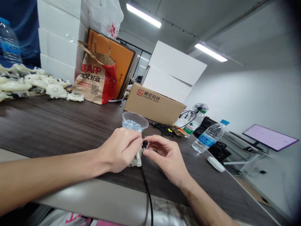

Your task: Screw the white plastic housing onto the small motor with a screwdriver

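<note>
My left hand is closed around a cream plastic part, resting at the table's near side. Most of that part is hidden behind the fingers. Thumb and forefinger of my right hand pinch at a small black plastic piece against the part. A tiny shiny bit shows by the thumb tip, too small to name. From beneath the part a black cable runs down over the table edge. Just beyond my hands stands a clear plastic cup with many small silver screws in it.
Many cream plastic parts are piled at the left. Behind them stand a paper bag and an orange box. A cardboard box, black small pieces and water bottles stand farther right, near a white oval object.
</note>
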The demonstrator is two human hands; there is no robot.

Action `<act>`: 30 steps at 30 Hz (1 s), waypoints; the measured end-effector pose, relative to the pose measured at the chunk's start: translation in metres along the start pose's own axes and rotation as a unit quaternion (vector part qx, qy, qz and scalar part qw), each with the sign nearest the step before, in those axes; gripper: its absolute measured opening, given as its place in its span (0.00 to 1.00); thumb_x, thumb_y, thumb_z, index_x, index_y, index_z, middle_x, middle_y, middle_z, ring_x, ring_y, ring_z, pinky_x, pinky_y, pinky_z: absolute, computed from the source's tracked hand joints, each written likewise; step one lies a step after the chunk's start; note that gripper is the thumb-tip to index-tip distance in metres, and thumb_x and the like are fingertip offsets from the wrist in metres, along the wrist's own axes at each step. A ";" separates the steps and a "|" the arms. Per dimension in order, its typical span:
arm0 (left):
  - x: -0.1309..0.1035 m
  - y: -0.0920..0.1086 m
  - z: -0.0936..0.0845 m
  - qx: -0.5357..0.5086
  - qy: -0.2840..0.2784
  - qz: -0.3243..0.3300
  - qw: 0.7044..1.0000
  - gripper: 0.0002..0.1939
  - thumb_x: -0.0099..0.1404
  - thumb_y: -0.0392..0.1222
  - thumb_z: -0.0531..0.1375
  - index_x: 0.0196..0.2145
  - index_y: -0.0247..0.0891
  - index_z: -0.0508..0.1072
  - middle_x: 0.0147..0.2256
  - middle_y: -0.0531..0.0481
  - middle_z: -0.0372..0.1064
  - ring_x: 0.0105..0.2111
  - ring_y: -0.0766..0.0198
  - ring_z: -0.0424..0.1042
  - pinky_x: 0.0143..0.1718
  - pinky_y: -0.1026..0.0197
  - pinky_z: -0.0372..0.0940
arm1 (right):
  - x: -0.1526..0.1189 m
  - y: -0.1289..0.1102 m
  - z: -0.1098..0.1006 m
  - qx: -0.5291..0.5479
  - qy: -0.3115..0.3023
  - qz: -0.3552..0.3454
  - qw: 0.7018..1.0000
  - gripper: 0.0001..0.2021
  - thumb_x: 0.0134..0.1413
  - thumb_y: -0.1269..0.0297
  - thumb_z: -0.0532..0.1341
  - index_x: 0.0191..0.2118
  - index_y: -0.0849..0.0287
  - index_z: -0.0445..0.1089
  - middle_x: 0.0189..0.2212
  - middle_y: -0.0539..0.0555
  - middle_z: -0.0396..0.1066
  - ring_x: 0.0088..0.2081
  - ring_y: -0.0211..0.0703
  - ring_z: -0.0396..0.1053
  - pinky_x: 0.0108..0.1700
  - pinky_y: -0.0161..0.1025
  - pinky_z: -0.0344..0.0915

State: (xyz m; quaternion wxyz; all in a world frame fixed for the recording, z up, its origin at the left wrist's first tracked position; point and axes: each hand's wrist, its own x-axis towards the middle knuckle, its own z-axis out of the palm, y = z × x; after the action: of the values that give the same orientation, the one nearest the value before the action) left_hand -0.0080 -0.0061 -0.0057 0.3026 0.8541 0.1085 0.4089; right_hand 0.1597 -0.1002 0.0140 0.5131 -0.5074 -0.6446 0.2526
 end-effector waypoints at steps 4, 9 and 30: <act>0.000 -0.002 0.001 0.002 0.022 0.023 0.999 0.16 0.70 0.37 0.49 0.23 0.36 0.59 0.20 0.56 0.59 0.22 0.69 0.58 0.27 0.62 0.50 | -0.001 -0.001 0.000 0.003 0.002 0.018 1.000 0.12 0.48 0.68 0.72 0.41 0.55 0.79 0.33 0.50 0.77 0.33 0.38 0.73 0.39 0.36 0.72; -0.001 -0.001 0.001 -0.006 0.049 0.064 0.997 0.14 0.70 0.36 0.49 0.24 0.37 0.60 0.22 0.56 0.59 0.23 0.69 0.58 0.28 0.63 0.52 | -0.002 -0.004 -0.001 -0.015 0.000 0.023 1.000 0.12 0.49 0.67 0.72 0.42 0.55 0.79 0.33 0.50 0.78 0.32 0.39 0.73 0.38 0.36 0.71; 0.000 0.001 0.000 0.049 0.081 0.078 0.992 0.08 0.66 0.36 0.52 0.29 0.39 0.59 0.23 0.57 0.60 0.22 0.67 0.59 0.26 0.63 0.52 | -0.007 -0.001 0.004 -0.085 0.022 -0.064 0.994 0.08 0.55 0.69 0.68 0.42 0.54 0.78 0.36 0.49 0.75 0.32 0.37 0.69 0.37 0.36 0.68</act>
State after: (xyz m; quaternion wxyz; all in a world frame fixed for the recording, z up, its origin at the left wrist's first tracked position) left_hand -0.0076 -0.0070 -0.0052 0.2177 0.8379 0.0853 0.4933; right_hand 0.1555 -0.1063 0.0110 0.4973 -0.5117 -0.6837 0.1525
